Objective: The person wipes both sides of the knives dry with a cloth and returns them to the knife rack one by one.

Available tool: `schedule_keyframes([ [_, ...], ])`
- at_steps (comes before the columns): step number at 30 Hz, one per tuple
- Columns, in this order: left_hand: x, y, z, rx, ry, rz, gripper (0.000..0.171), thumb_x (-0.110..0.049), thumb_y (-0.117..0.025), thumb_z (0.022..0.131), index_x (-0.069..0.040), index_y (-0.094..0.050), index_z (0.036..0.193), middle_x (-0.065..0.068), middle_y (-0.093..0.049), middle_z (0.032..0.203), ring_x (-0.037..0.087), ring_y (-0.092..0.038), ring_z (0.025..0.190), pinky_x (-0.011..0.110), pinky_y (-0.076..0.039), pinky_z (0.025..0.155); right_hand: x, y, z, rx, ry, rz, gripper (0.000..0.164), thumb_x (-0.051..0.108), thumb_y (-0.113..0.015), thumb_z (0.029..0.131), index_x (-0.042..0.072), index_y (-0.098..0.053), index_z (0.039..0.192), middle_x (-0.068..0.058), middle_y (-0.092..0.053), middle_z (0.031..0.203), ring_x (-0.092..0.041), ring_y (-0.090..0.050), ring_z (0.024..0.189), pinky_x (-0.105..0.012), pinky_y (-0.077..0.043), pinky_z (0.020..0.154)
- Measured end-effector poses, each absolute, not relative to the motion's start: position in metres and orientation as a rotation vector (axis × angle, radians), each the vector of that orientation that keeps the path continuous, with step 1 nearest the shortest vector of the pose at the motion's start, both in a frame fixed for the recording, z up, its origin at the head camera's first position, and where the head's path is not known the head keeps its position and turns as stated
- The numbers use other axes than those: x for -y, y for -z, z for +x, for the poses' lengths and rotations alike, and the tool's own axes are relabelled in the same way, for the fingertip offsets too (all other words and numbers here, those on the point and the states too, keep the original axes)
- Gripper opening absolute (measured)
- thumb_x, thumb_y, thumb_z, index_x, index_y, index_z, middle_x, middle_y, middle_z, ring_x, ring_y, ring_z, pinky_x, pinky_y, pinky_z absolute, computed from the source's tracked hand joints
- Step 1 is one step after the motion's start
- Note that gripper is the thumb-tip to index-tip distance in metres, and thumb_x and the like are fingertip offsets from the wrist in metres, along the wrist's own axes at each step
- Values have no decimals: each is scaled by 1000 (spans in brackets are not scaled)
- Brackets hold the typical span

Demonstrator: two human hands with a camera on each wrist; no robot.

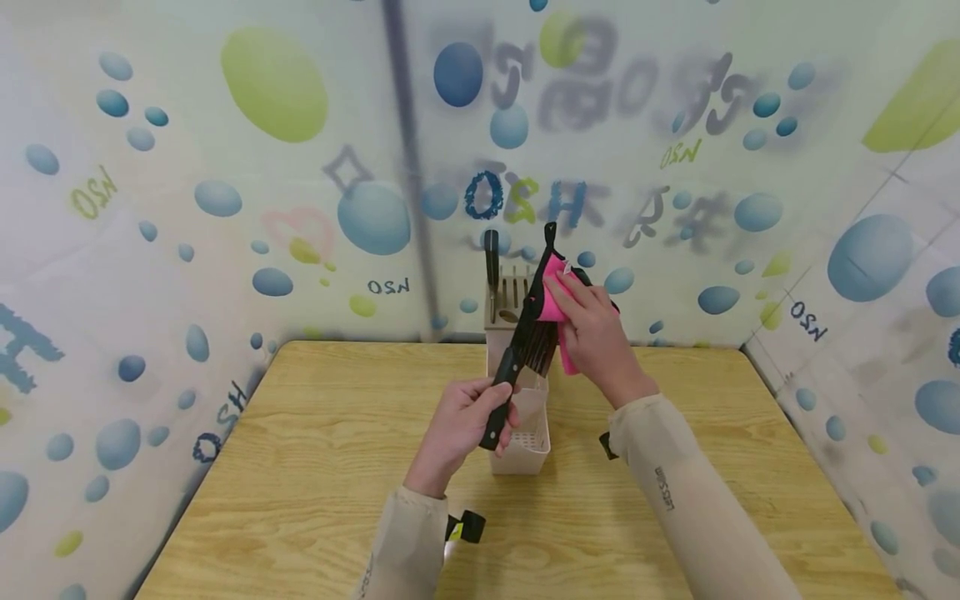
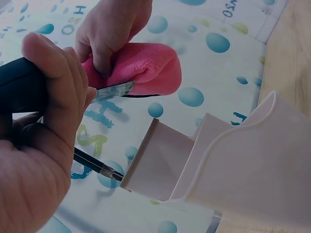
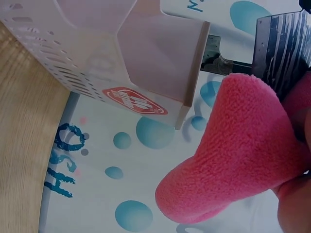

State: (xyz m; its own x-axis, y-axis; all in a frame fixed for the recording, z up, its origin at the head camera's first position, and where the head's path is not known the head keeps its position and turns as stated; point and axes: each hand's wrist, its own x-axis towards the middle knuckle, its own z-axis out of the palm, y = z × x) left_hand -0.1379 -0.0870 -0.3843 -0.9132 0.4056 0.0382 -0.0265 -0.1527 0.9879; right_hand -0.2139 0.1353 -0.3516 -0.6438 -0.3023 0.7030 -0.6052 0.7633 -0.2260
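My left hand grips the black riveted handle of a kitchen knife, tilted up and to the right. Its broad blade looks dark, with pale stripes across it. A pink cloth with black edging lies folded against the blade. My right hand holds that cloth around the blade, hiding part of it. Behind them stands a pale knife holder with slots on top. Another knife with a black handle stands upright in it.
The holder's lower front section has a perforated base. It stands on a wooden table, close to a patterned wall at the back. Patterned side walls flank the table. Black wrist gear shows by the left sleeve.
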Motion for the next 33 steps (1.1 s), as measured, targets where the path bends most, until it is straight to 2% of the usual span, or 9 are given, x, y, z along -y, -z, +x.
schedule_keyframes([
  [9, 87, 385, -140, -1818, -2158, 396, 34, -20, -50, 109, 10, -64, 116, 7, -64, 76, 14, -56, 50, 27, -51, 47, -131, 357, -205, 2257, -586, 711, 50, -6, -59, 96, 5, -59, 145, -20, -57, 146, -45, -56, 114, -54, -50, 99],
  [17, 86, 385, -141, -1812, -2171, 408, 36, -19, -50, 109, 14, -62, 118, 9, -64, 76, 15, -56, 50, 28, -51, 47, -130, 362, -198, 2236, -557, 730, 53, -9, -59, 94, 5, -58, 145, -21, -58, 145, -46, -56, 117, -56, -48, 101],
  [25, 83, 385, -144, -1823, -2205, 361, 33, -21, -51, 108, 7, -64, 95, 9, -65, 73, 14, -57, 49, 28, -52, 46, -123, 367, -189, 2246, -513, 771, 58, -9, -64, 91, 7, -58, 146, -19, -57, 146, -42, -57, 116, -53, -52, 100],
  [33, 83, 383, -145, -1817, -2215, 330, 31, -19, -52, 108, 7, -66, 100, 8, -65, 73, 14, -57, 49, 28, -52, 46, -119, 369, -181, 2257, -522, 781, 59, -9, -63, 91, 6, -56, 148, -19, -56, 148, -40, -56, 118, -52, -51, 103],
])
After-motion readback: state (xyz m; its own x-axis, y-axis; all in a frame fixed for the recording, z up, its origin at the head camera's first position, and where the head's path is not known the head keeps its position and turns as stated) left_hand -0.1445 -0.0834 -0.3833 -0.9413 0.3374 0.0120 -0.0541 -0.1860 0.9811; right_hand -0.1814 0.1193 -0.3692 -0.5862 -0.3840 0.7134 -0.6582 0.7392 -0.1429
